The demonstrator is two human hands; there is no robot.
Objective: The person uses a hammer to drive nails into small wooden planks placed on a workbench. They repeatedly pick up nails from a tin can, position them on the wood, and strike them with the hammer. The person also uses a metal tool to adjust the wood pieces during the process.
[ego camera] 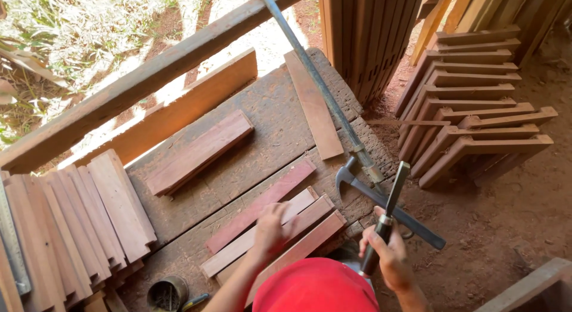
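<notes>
Head view, looking straight down over a red cap [316, 286] at bottom centre.

Left hand [271, 228] lying palm-down w/ fingers spread flat, pressing on a row of short reddish-brown wooden slats [280, 231] laid side by side at the near end of a worn grey-brown plank workbench [268, 127]. Not gripping anything, just resting on the wood. Slats running diagonally, edges touching, the darkest red one sitting farthest from the body.

Right hand [390, 258] closing in a fist round the dark handle of a steel chisel [387, 216], blade pointing up and away, tip just beside the bench's right edge. Black claw hammer [381, 199] lying across the bench corner, head near the chisel blade, handle sticking out over the dirt floor [506, 199]; handle crossing behind the chisel, touching or not – can't tell.

Long grey metal bar [316, 79] slanting down from top centre to the hammer head. Beside it, a thin pale-brown board [314, 106] lying flat. Mid-bench, a small stack of reddish boards [199, 152]. Far left, a fanned pile of pale wood pieces [77, 222]. Small round rusty tin [167, 293] near bottom left. Right side, on the floor, a stack of L-shaped brown wooden brackets [476, 103].
</notes>
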